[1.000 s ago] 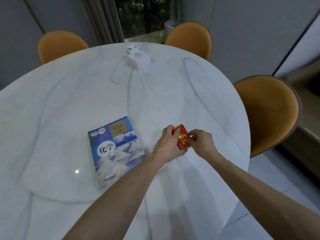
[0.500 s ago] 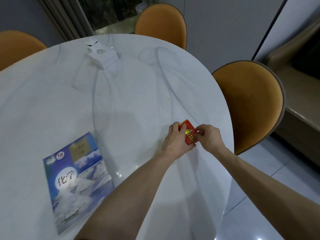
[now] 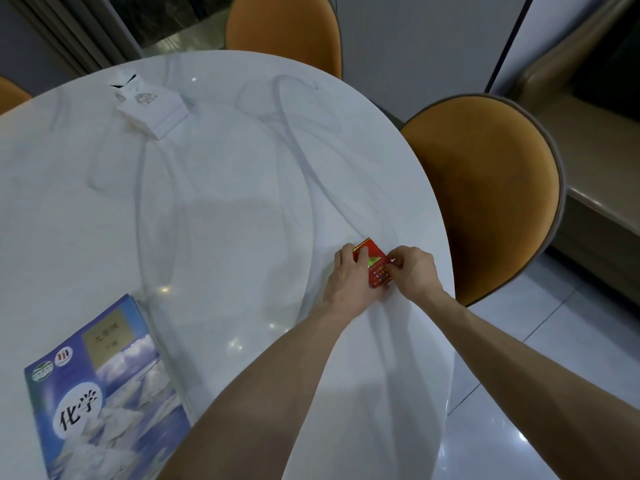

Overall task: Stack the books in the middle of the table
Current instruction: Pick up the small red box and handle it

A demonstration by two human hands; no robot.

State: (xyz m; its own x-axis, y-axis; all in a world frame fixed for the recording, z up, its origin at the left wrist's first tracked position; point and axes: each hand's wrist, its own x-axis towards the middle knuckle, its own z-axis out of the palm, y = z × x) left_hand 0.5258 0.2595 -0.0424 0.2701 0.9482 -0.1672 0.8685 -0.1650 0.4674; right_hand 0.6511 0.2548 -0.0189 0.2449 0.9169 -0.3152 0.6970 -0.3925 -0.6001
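We see both hands meeting on a small red book [image 3: 373, 267] near the right edge of the round white marbled counter [image 3: 221, 209]. Our left hand [image 3: 349, 284] lies over its left side, fingers on the cover, while our right hand [image 3: 414, 271] pinches its right edge. A blue textbook [image 3: 104, 393] lies flat at the near left, well apart from the red one. A white box [image 3: 152, 107] sits at the far left. Orange chairs [image 3: 485, 192] stand around the far and right sides of the counter.

Home dining room: marble table [image 3: 214, 188], orange chairs [image 3: 485, 188].
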